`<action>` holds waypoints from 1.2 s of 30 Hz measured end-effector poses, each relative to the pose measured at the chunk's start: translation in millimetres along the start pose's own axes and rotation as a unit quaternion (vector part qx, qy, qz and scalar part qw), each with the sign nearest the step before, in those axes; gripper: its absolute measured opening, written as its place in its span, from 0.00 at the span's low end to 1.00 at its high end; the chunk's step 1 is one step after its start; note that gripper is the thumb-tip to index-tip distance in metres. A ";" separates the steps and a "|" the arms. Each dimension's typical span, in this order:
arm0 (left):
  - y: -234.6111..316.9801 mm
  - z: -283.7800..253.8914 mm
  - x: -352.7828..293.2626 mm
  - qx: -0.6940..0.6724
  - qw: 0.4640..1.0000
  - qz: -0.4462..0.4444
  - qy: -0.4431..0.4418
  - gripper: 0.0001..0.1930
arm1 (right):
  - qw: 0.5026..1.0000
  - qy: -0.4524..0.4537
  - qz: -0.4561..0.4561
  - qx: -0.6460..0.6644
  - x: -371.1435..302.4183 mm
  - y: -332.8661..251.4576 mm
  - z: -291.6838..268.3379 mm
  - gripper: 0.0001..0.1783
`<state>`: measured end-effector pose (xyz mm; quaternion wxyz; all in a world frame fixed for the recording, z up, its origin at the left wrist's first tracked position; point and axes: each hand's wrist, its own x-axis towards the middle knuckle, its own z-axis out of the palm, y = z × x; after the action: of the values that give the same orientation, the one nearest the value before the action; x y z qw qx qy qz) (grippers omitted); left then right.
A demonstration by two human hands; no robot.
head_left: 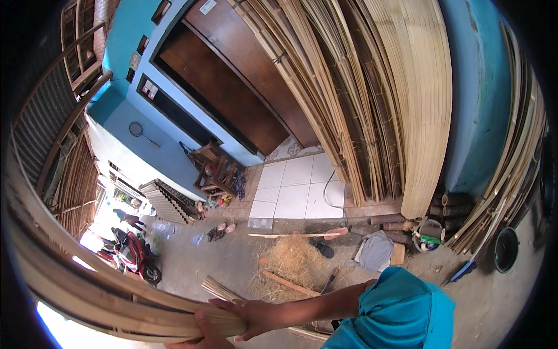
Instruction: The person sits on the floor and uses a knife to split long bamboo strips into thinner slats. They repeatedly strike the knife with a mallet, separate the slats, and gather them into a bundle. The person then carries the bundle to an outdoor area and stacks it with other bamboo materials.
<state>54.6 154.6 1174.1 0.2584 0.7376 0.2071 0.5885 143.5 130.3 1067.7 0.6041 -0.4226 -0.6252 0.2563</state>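
A thick bundle of long, flat bamboo strips [133, 311] sweeps from the left rim down to the lower middle, where its end lies in my hands. My right hand [253, 317] is wrapped round that end, its arm coming from a teal sleeve at the lower right. Beside it, my left hand [206, 336] grips the bundle a little farther along, partly cut off by the lower edge. Beyond my hands, more thin strips [218, 286] lie on the ground. A pile of pale shavings [293, 259] is past my right forearm, with a dark-bladed tool [329, 281] next to it.
Tall bundles of bamboo strips [349, 104] lean on the blue wall near a brown door [226, 87]. A grey cloth [375, 250], a bucket with green contents [429, 234] and a black bucket [506, 250] stand right. A red motorbike [132, 253] and wooden chair [215, 171] are left.
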 end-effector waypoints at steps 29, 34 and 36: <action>-76.0 96.8 30.7 -0.411 0.904 -0.088 -0.077 0.44 | 0.980 -0.053 0.043 -0.189 23.4 26.6 -125.2 0.42; -133.8 87.2 54.5 -0.466 0.872 -0.108 -0.102 0.42 | 0.988 -0.074 0.060 -0.121 59.7 66.4 -125.5 0.56; -183.3 71.9 72.3 -0.492 0.850 -0.145 -0.123 0.46 | 0.995 -0.033 0.007 -0.094 65.9 82.8 -128.3 0.60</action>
<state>140.5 331.8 1102.1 0.6930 0.5420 -0.0384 0.4738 292.1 203.5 1052.1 0.5391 -0.4728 -0.6632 0.2143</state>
